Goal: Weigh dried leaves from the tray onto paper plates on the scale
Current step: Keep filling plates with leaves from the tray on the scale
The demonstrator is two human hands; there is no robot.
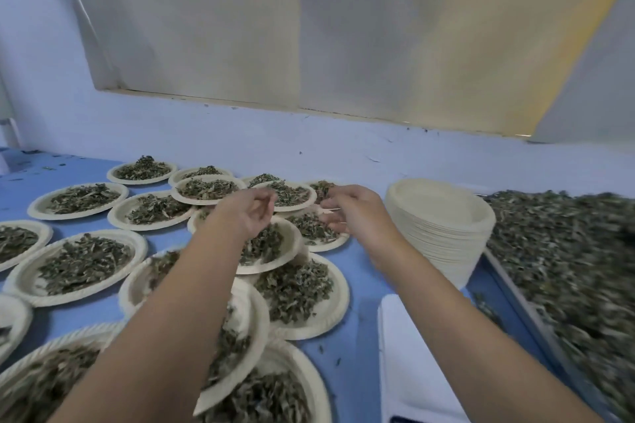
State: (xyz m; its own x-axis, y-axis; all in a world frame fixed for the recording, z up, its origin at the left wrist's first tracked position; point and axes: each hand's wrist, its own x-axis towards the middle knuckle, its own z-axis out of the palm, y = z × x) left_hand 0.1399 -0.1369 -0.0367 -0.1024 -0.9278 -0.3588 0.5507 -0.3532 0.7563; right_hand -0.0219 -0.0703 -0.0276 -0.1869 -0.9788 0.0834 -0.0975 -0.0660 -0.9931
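On my feed the left hand (251, 216) and right hand (357, 213) had curled fingers, and I could not tell whether either gripped anything. Both hung over the leaf-filled plates (86, 261) left of the stack of empty plates (439, 220). The tray of dried leaves (567, 251) lay right of that stack.

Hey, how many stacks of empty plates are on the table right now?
1. The stack stands right of the filled plates, just left of the tray of leaves, beside the right hand. The arms hide some table.
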